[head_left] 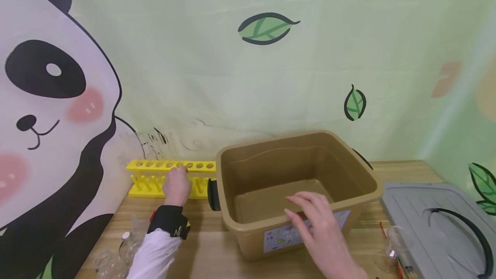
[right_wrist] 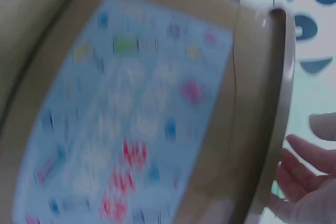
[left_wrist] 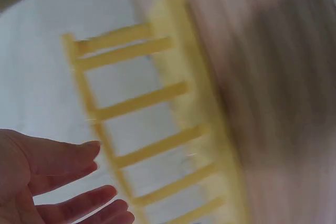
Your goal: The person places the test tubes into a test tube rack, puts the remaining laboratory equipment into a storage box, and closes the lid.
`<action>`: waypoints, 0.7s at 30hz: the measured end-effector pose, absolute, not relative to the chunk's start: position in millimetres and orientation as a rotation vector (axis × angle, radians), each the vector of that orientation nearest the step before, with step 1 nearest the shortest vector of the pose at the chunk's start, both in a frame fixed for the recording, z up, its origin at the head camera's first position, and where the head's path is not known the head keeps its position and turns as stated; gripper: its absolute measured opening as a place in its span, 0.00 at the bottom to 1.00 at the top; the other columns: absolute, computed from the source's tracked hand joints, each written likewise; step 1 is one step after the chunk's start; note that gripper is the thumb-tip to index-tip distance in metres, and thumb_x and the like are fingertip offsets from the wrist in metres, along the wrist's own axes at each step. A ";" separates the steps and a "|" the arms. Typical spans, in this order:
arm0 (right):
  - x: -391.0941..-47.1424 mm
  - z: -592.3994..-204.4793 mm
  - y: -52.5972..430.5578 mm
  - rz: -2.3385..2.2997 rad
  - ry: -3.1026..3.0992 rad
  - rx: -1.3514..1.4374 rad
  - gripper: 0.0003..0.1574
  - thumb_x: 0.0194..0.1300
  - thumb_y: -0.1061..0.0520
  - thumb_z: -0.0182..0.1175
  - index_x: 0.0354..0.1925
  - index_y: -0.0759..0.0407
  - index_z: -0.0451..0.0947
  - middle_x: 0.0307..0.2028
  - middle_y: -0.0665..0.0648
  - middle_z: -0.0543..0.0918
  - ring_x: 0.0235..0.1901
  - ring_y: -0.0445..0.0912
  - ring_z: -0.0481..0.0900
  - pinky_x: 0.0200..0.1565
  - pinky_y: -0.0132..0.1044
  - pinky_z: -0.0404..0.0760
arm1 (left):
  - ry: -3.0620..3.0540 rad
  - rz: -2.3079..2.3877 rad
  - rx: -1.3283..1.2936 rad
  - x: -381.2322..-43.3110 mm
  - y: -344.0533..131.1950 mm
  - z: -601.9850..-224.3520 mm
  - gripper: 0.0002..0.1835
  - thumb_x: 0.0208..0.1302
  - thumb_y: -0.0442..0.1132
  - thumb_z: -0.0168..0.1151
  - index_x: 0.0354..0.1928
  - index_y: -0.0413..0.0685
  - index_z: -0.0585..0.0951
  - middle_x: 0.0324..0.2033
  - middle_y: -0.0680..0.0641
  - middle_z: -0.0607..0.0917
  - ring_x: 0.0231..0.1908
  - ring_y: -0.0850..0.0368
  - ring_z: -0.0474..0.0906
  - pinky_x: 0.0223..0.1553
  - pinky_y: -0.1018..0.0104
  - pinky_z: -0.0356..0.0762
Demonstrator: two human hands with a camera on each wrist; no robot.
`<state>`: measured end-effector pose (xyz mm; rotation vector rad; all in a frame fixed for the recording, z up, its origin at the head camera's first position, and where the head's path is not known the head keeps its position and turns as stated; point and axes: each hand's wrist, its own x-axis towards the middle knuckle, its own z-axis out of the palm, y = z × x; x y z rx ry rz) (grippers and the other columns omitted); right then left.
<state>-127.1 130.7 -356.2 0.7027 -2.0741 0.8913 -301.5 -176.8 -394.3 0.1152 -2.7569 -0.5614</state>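
Note:
A yellow test tube rack (head_left: 155,188) stands against the wall on the left of the table. My left hand (head_left: 177,186) is at the middle of its top rail. In the left wrist view the thumb and fingers (left_wrist: 107,191) are parted beside the rail of the rack (left_wrist: 163,145), with nothing between them. To the right stands a large brown plastic bin (head_left: 242,226) with a printed label (head_left: 284,237) on its front. My right hand (head_left: 319,227) hovers at the bin's front rim, fingers loosely bent and holding nothing; the right wrist view shows its fingers (right_wrist: 302,174) near the rim.
Clear glass flasks (head_left: 129,246) stand at the front left, beside my left sleeve. At the right lies a grey lid (head_left: 422,210) with a black curved handle (head_left: 470,223). Glassware (head_left: 389,249) and thin sticks lie between the lid and the bin. A printed wall cloth closes off the back.

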 end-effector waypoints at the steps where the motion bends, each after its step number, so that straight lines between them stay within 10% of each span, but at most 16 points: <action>1: -128.8 -352.5 137.2 0.874 -2.077 0.665 0.20 0.62 0.52 0.54 0.46 0.65 0.75 0.44 0.55 0.75 0.47 0.49 0.68 0.50 0.33 0.66 | -2.736 -0.583 0.090 -297.7 -174.4 -391.0 0.10 0.56 0.26 0.54 0.41 0.32 0.80 0.34 0.34 0.77 0.32 0.39 0.75 0.22 0.49 0.74; 10: -149.6 -334.1 192.9 0.720 -2.135 0.324 0.20 0.48 0.70 0.65 0.43 0.74 0.74 0.47 0.69 0.71 0.49 0.64 0.62 0.51 0.56 0.61 | -2.504 -0.905 -0.272 -249.0 -142.7 -350.5 0.15 0.61 0.39 0.58 0.42 0.31 0.79 0.38 0.37 0.80 0.34 0.45 0.77 0.32 0.55 0.76; 21: -155.2 -336.1 216.8 0.753 -2.513 -0.058 0.37 0.60 0.59 0.57 0.56 0.84 0.55 0.55 0.83 0.53 0.55 0.73 0.50 0.52 0.67 0.52 | -2.584 -1.060 -0.340 -200.3 -113.4 -337.8 0.32 0.62 0.50 0.55 0.56 0.26 0.67 0.52 0.31 0.70 0.54 0.39 0.64 0.53 0.48 0.63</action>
